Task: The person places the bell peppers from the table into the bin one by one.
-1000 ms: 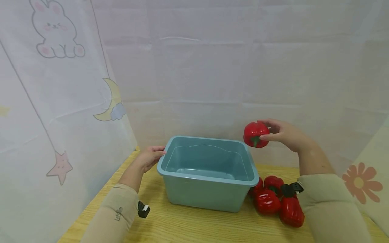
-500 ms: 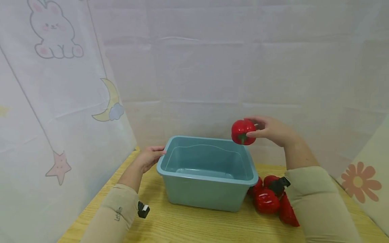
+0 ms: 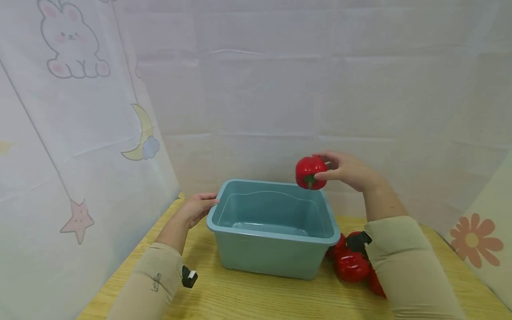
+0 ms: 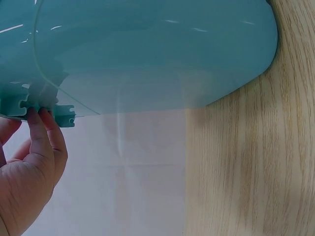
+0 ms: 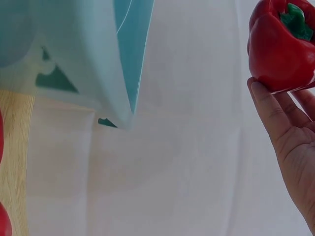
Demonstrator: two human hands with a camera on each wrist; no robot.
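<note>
Head view shows the right hand (image 3: pixel 347 171) pinching a glossy red plastic bell pepper (image 3: pixel 310 172) between thumb and curled fingertips, stem pointing down, above the far right corner of an open teal plastic storage bin (image 3: pixel 276 238). The bin stands on a light wooden table (image 3: pixel 256 298), near its far left corner, and its inside looks bare. The left hand (image 3: pixel 197 208) rests against the bin's left rim, fingers curled lightly over the lip; in the left wrist view the fingertips (image 4: pixel 42 118) touch the notched underside of that rim, though whether they truly grip it is hard to tell. More red plastic peppers (image 3: pixel 352 266) lie in a cluster on the table just beside the bin's right wall, partly hidden by the beige sleeve (image 3: pixel 404 262).

To do this well, the pepper should travel further over the bin's middle before the fingers loosen, since it hangs close to the rim and could glance off it. Lowering it inside the walls first would stop it bouncing out, while the left hand steadies the light bin.
</note>
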